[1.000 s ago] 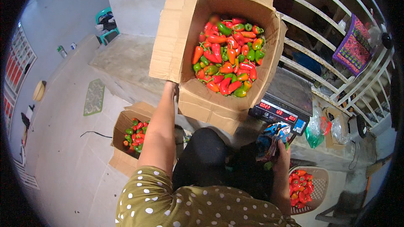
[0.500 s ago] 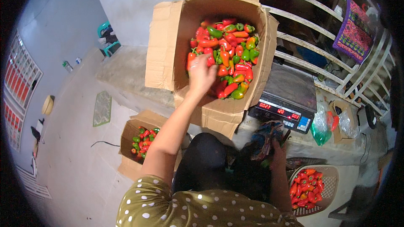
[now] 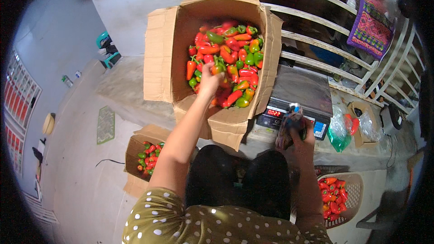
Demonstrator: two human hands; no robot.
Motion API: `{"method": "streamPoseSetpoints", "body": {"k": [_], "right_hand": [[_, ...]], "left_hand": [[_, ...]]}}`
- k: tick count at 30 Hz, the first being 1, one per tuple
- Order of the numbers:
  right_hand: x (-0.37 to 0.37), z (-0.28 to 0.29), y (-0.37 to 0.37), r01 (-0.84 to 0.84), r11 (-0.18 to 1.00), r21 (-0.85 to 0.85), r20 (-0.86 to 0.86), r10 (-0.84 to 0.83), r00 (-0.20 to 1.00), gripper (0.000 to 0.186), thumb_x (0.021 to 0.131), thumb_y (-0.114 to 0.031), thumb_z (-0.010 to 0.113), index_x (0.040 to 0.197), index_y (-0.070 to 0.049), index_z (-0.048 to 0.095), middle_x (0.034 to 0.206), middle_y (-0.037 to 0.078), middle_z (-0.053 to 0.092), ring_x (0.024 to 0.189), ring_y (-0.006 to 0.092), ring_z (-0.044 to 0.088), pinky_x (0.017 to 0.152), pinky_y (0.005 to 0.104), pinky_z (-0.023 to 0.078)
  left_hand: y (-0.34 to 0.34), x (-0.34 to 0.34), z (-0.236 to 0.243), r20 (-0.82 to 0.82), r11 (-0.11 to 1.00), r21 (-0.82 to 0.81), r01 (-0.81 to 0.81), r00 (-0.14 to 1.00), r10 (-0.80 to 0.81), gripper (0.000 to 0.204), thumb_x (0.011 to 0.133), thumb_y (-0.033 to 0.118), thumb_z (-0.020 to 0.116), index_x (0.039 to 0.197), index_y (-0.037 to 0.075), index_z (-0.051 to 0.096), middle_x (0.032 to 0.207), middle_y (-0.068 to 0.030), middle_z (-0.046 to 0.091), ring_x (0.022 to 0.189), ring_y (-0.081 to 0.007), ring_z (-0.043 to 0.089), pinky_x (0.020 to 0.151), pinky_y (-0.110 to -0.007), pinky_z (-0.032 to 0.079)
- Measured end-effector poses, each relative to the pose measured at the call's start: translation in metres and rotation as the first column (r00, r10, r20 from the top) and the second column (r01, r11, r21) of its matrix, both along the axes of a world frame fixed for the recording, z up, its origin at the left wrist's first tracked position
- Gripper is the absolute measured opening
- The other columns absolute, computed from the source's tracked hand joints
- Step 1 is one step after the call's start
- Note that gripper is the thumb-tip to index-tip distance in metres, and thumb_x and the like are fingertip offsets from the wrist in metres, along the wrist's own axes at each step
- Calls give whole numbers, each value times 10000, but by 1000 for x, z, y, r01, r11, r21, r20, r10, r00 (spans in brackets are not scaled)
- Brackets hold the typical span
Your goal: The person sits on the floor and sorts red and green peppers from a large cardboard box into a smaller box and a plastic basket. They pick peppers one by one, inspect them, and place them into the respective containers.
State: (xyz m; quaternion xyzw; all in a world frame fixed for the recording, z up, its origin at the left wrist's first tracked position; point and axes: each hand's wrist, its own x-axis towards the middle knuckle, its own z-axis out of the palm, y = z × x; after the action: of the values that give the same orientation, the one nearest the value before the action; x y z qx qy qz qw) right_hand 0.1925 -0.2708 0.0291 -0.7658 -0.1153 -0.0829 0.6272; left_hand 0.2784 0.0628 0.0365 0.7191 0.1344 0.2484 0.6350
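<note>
A large cardboard box [image 3: 160, 54] with its flaps folded out holds many red, green and orange peppers [image 3: 208, 49]. My left hand [image 3: 209, 83] reaches into it from the near side, its fingers closed around a greenish-orange pepper [image 3: 218, 68]. In front of the digital scale [image 3: 303, 85], my right hand [image 3: 305, 139] is closed on a dark, patterned bundle that looks like cloth [image 3: 287, 131]. That bundle is blurred and covers part of the scale's lit red display.
A smaller cardboard box [image 3: 135, 144] of peppers stands on the floor at left. At lower right is a plastic basket [image 3: 355, 194] of red peppers. Plastic bags [image 3: 339, 128] lie right of the scale. White railings [image 3: 312, 38] run behind it, with a patterned cloth [image 3: 371, 24] hanging there.
My right hand has risen with the dark bundle to the scale's front. My left hand stays in the box and now has a greenish-orange pepper in its fingers. The view has shifted slightly.
</note>
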Motion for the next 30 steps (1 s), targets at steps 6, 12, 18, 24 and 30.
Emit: {"method": "streamPoseSetpoints", "body": {"k": [6, 12, 18, 24, 30], "right_hand": [[4, -14, 44, -90, 992, 91, 283, 61, 957, 387, 806, -110, 611, 1154, -38, 457, 1076, 149, 546, 983, 238, 546, 874, 343, 420], [45, 13, 48, 162, 981, -104, 478, -93, 873, 453, 792, -234, 645, 1166, -61, 458, 1064, 167, 566, 955, 278, 572, 831, 358, 442], [125, -4, 43, 324, 764, -558, 340, -145, 929, 465, 755, -293, 660, 1139, -138, 449, 1044, 165, 599, 932, 372, 578, 744, 440, 460], [150, -40, 35, 103, 530, -842, 122, 1, 993, 657, 682, -356, 715, 1240, -129, 453, 1158, 169, 552, 1046, 340, 540, 853, 416, 435], [101, -10, 43, 223, 860, -459, 186, -152, 971, 623, 814, -424, 572, 1245, 1, 426, 1143, 194, 521, 1056, 313, 511, 904, 397, 393]], "left_hand": [[-30, -141, 8, 369, 478, -695, 537, 837, -404, 467, 865, -5, 470, 1272, 161, 310, 1165, -169, 485, 962, -273, 576, 742, -410, 548], [-57, -202, -12, 412, 256, -784, 565, 783, -466, 410, 834, -2, 529, 1216, 87, 408, 1120, -132, 535, 962, -225, 580, 780, -362, 524], [-62, -211, -28, 424, 197, -804, 561, 774, -470, 459, 783, -19, 557, 1211, 71, 419, 998, -108, 552, 830, -197, 573, 673, -321, 502], [-65, -214, -28, 326, 333, -786, 521, 807, -492, 431, 807, -18, 553, 1206, 71, 416, 976, -100, 560, 797, -172, 576, 619, -273, 520], [-68, -217, -27, 203, 513, -737, 440, 868, -453, 420, 818, 25, 577, 1185, 106, 389, 981, -84, 564, 772, -140, 572, 568, -227, 496]]}}
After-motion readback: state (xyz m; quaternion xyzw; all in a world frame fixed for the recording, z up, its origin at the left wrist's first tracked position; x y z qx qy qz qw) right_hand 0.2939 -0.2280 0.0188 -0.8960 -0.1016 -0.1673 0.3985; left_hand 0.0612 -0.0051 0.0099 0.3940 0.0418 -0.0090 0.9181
